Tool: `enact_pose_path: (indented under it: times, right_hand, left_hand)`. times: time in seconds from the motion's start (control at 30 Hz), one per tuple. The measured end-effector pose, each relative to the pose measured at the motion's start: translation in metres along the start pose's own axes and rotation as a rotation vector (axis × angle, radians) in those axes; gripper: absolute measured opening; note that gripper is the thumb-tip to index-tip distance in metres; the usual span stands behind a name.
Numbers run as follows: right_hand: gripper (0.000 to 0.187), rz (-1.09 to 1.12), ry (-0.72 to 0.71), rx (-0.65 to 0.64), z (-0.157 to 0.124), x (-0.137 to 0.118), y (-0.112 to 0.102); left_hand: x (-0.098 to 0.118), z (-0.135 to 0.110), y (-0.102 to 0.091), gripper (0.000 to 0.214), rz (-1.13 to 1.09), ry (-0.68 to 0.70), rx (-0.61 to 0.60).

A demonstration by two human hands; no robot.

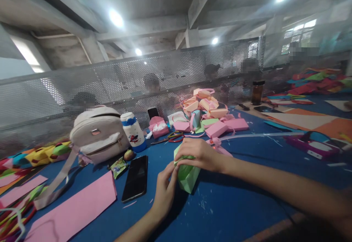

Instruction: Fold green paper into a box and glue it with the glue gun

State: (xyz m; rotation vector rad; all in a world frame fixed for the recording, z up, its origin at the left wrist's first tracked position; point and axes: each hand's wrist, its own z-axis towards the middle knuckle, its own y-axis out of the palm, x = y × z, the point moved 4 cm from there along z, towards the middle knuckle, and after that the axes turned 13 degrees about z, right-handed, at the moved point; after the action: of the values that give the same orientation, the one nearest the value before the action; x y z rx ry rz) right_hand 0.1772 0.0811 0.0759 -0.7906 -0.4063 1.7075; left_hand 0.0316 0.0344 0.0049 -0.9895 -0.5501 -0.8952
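Note:
A light green folded paper box is held just above the blue table in front of me. My left hand pinches its left upper edge between thumb and fingers. My right hand reaches over the top from the right, its fingers closed on the far upper edge and close to the left fingertips. Part of the box's top lies hidden under the right hand. Just behind that hand is a pink hot glue gun, partly covered, near several pink folded paper boxes.
To the left lie a black phone, pink paper sheets and a white backpack. Farther back stand a bottle, scissors and a heap of peach paper boxes. A purple device sits at right on the blue table.

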Motion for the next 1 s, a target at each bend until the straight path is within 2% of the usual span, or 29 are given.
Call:
enact_pose_path:
  times: [0.17, 0.23, 0.33, 0.6, 0.73, 0.87, 0.93, 1.0]
  right_hand:
    - [0.009, -0.002, 0.085, -0.011, 0.001, 0.001, 0.001]
    - [0.006, 0.003, 0.158, 0.026, 0.001, 0.002, 0.000]
    - [0.014, 0.022, 0.234, 0.078, 0.000, 0.004, -0.001]
    - [0.008, 0.055, 0.131, 0.031, 0.001, 0.002, 0.002]
    - [0.019, 0.038, 0.105, 0.048, 0.001, 0.002, 0.001]
    - [0.029, 0.011, 0.132, 0.143, 0.003, 0.004, -0.007]
    - [0.030, 0.024, 0.152, 0.199, 0.003, 0.005, -0.011]
    - [0.025, 0.084, 0.216, 0.186, 0.003, 0.009, -0.011]
  left_hand:
    - [-0.001, 0.000, 0.000, 0.040, 0.008, -0.001, 0.016]
    - [-0.001, 0.000, 0.000, 0.040, 0.022, 0.006, 0.016]
    - [-0.002, 0.000, 0.000, 0.040, 0.050, 0.014, 0.021]
    - [0.001, -0.001, -0.001, 0.037, 0.061, 0.008, 0.002]
    - [-0.007, 0.001, -0.004, 0.040, -0.014, -0.074, 0.078]
    - [-0.012, 0.003, -0.008, 0.048, -0.116, -0.149, 0.153]
    - [-0.009, 0.002, -0.009, 0.050, -0.128, -0.166, 0.156]
    - [-0.005, 0.002, -0.009, 0.048, -0.134, -0.178, 0.133]
